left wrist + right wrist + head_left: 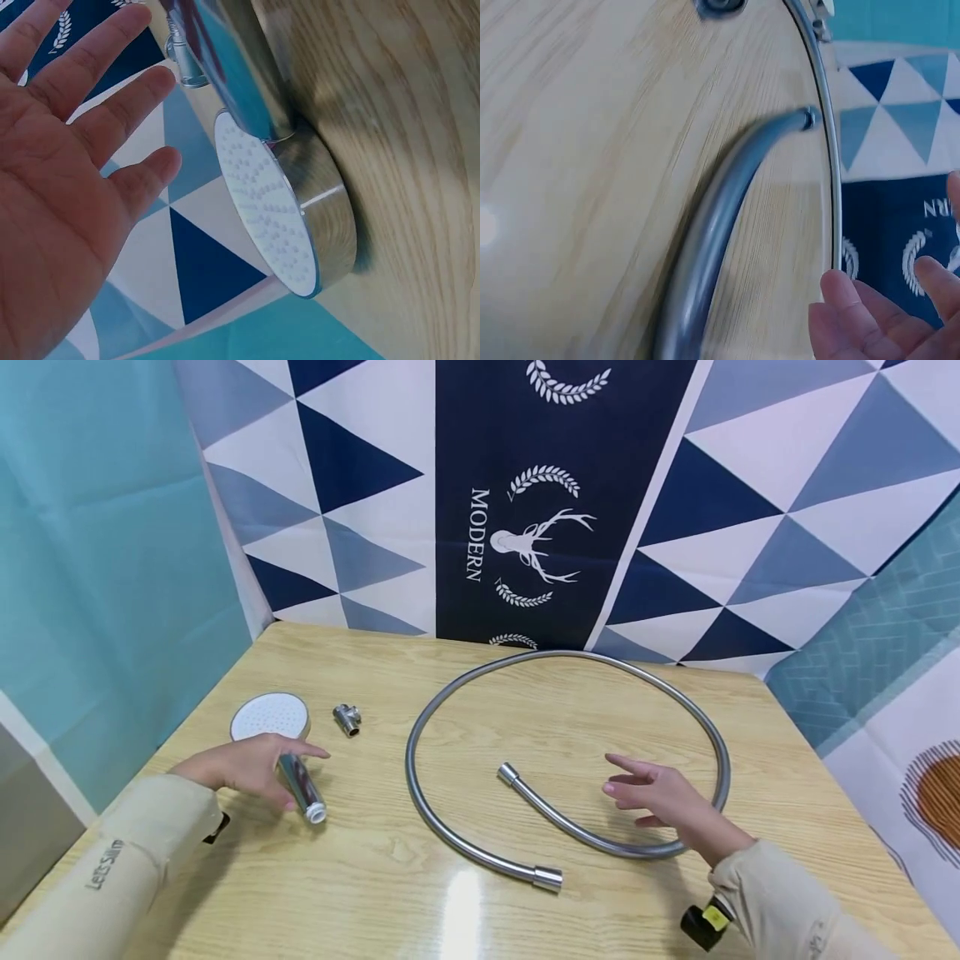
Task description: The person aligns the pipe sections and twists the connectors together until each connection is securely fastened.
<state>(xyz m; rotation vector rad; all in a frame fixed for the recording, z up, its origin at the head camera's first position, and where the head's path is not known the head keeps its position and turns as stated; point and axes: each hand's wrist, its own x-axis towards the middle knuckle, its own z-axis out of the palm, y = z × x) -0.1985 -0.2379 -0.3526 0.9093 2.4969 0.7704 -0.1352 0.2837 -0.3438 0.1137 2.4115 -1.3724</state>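
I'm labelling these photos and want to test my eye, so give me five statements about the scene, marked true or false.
1. The shower head lies with its white face up. True.
2. The small metal fitting lies between the shower head and the hose. True.
3. The hose is screwed onto the shower head. False: both ends of the hose lie loose.
4. The left hand and the right hand both hold nothing. True.
5. The left hand is the one nearest the hose. False: the right hand is; the left is by the shower head.
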